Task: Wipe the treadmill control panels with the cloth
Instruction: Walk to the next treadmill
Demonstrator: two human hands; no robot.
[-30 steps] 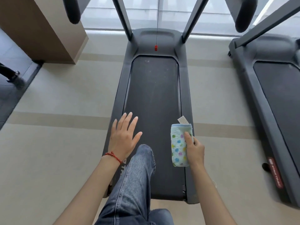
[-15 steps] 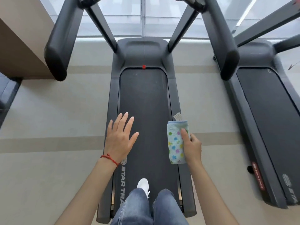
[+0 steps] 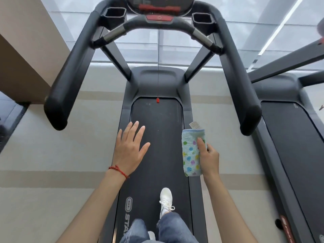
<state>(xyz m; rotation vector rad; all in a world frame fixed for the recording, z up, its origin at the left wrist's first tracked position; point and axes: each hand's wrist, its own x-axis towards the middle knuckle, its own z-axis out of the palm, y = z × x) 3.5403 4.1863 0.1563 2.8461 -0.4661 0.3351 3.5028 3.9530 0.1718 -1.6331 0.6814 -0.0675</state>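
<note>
I stand on a dark treadmill belt (image 3: 156, 137). Its control panel (image 3: 160, 4) shows at the top edge, with red strips along its lower part and a cup holder on each side. My right hand (image 3: 209, 158) grips a folded light-blue cloth (image 3: 191, 153) with coloured dots and a white tag, held upright over the belt's right edge. My left hand (image 3: 130, 148) hovers flat over the belt's left side, fingers spread, holding nothing; a red string circles its wrist. Both hands are well below the panel.
Two thick black handrails (image 3: 70, 72) (image 3: 240, 76) run forward on either side. A red safety clip (image 3: 158, 100) hangs on a cord from the console. A second treadmill (image 3: 289, 137) stands to the right. A beige wall block (image 3: 22, 55) is at the left.
I have stepped onto the belt and the view has tilted up, bringing the console and handrails into sight. Both hands keep their pose; the cloth stays in my right hand.
</note>
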